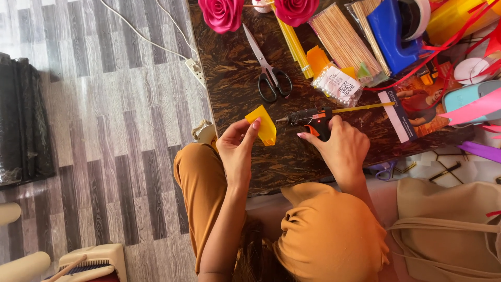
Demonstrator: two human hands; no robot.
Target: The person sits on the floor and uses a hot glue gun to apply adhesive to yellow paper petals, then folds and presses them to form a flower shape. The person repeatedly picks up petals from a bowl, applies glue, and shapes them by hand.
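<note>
Near the middle of the frame, the left hand [237,149] pinches a folded yellow paper piece [262,124] above the dark tabletop [235,78]. To its right, the right hand [342,146] closes its grip on a glue gun [309,118] lying there. No glue shows on the paper yet.

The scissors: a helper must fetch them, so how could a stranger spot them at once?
On the dark patterned table, look above the yellow petal. The scissors lie there closed, beside the yellow strips; black handles and silver blades mark them.

scissors [271,70] ahead, bare tabletop [229,89] left
</note>
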